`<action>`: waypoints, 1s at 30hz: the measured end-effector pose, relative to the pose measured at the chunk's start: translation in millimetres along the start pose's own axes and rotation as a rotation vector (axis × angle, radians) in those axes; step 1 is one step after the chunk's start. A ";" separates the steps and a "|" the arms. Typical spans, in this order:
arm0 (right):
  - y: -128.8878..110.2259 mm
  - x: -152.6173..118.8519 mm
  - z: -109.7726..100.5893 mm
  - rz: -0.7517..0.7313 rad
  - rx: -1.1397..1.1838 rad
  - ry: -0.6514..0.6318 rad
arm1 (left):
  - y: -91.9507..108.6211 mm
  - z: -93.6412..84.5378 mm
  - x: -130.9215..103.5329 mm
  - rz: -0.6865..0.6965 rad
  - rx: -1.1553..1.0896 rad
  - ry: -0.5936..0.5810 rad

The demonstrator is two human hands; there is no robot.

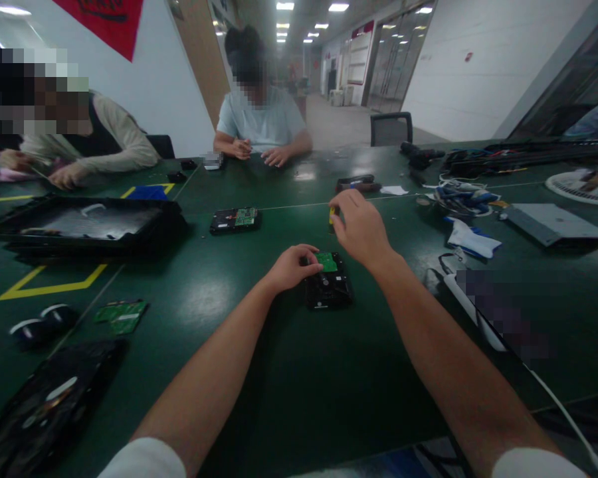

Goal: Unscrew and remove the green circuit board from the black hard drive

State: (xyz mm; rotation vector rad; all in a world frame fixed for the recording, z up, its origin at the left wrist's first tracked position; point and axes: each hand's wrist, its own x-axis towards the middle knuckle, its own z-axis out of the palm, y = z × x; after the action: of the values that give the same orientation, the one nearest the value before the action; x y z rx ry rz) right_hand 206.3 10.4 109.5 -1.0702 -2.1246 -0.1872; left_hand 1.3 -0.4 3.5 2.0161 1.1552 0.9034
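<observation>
Here, the drive [333, 296] lies on the table [299, 378]. The right hand [361, 224] pinches a yellow tool [331, 219]; the left hand [293, 268] curls at the drive's edge, its hold hard to see. The tool could scratch the green board [329, 261] if the drive slides.

Can read no word, brand or number anywhere. Can see dark brushed strokes [102, 14] on the red banner [122, 36], cut off by the top edge; cannot make out which characters. Can spot small white patches [127, 317] on the loose board [113, 312], the far drive [234, 219] and the near drive [333, 289], too small and blurred to decipher. Likewise cannot decipher the reddish mark [469, 58] on the right wall [508, 40].
</observation>
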 end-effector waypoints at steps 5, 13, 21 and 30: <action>0.4 -1.2 1.0 0.010 -0.005 0.011 | 1.0 0.0 -0.8 0.003 0.003 0.004; -0.9 -1.5 0.4 0.049 0.027 0.018 | -1.3 0.2 -0.8 -0.029 0.013 0.001; -1.4 -2.1 -1.4 0.026 0.024 0.021 | 1.4 -0.6 -1.4 -0.043 0.026 -0.006; -1.9 -0.7 -2.6 0.020 0.045 0.015 | 3.9 -1.1 -1.3 -0.047 0.030 -0.010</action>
State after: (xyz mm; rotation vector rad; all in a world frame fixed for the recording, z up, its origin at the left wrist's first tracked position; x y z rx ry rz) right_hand 206.6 7.6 111.2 -1.0600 -2.0944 -0.1365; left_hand 1.7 -2.9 6.8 2.0072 1.2121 0.8563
